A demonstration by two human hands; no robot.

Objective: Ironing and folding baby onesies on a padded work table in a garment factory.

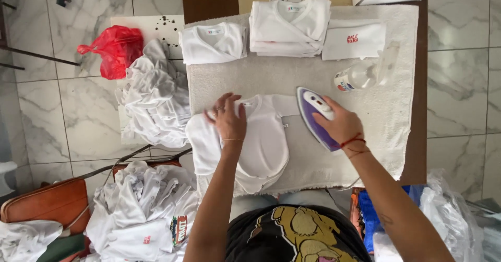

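A small white shirt (pixel 263 142) lies spread on the towel-covered table (pixel 386 105) in front of me. My left hand (pixel 227 118) presses flat on its left shoulder, near the collar. My right hand (pixel 342 125) grips the handle of a purple and white iron (pixel 313 110), which rests on the towel just right of the shirt's sleeve.
Folded white shirts (pixel 289 24) are stacked at the table's far edge, beside another folded pile (pixel 214 43) and a folded cloth (pixel 354 40). A clear spray bottle (pixel 365 74) lies near the iron. Heaps of unfolded white clothes (pixel 154 100) and a red bag (pixel 117 48) sit to the left.
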